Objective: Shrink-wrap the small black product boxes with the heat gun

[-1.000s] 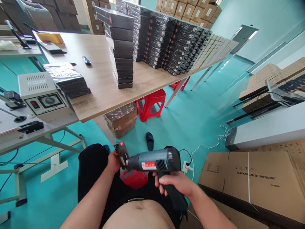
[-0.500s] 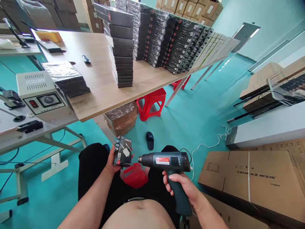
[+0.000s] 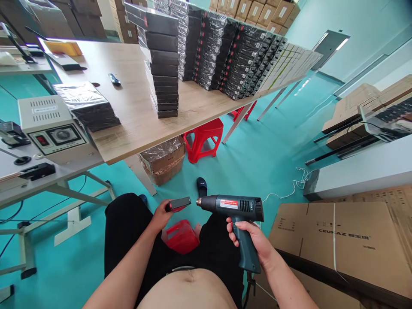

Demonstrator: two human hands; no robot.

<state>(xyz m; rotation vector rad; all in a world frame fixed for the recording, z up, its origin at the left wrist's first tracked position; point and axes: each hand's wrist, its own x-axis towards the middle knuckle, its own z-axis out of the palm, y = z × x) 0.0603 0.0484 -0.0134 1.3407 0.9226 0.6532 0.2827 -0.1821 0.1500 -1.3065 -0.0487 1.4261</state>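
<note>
My left hand (image 3: pixel 161 215) grips a small black box (image 3: pixel 180 203) by its left end, turned so that a narrow side faces up. Wrapped round the handle of a dark heat gun (image 3: pixel 236 205) is my right hand (image 3: pixel 249 238). The gun's metal nozzle points left, a short gap away from the box's right end. Whether hot air is coming out cannot be seen. Both are held above my lap, over the red stool (image 3: pixel 182 237) between my legs.
A wooden table (image 3: pixel 131 133) ahead carries a tall stack of black boxes (image 3: pixel 165 71) and rows of wrapped boxes (image 3: pixel 214 51). On the left stands a control unit (image 3: pixel 54 128). Cartons (image 3: pixel 322 240) are at my right. A red stool (image 3: pixel 206 137) and a slipper (image 3: pixel 201 185) are on the floor.
My left hand has turned the box from its printed face to a narrow side and moved it slightly right. The heat gun has shifted up and a little right.
</note>
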